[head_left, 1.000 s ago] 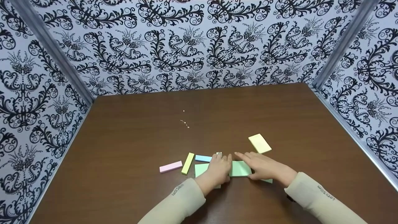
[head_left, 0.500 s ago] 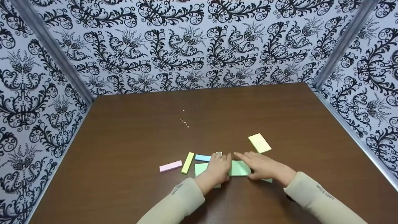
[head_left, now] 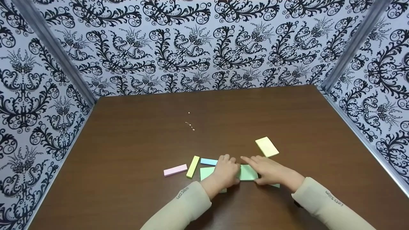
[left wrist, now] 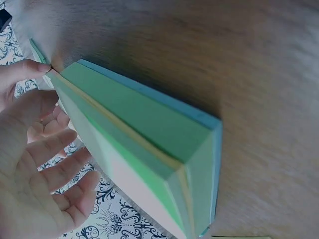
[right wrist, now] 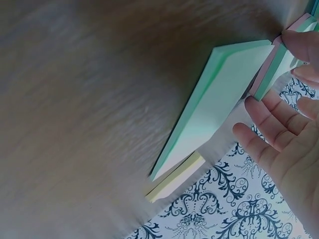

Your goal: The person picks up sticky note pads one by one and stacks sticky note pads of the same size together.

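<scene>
Between my hands lies a green sticky note pad (head_left: 248, 172); the right wrist view shows a pink layer (right wrist: 269, 69) beneath its green. My left hand (head_left: 225, 172) holds its left side, thumb at the near edge and fingers bent over the far side. On the right side, my right hand (head_left: 271, 169) pinches it between thumb and fingertips. A thick stack of pads (left wrist: 134, 109) in green, yellow and blue sits under my left wrist, partly hidden in the head view. Another green pad (right wrist: 204, 104) lies under my right hand, mostly covered from above.
Left of the stack lie a pink block (head_left: 175, 170), a yellow block (head_left: 193, 167) and a blue block (head_left: 209, 162). A pale yellow pad (head_left: 266, 147) rests beyond my right hand. Small white specks dot the brown table (head_left: 143, 127); patterned walls (head_left: 198, 48) stand around it.
My left hand has shifted slightly right along the green pad, covering more of it, and its fingers are more bent. My right hand stays in place.
</scene>
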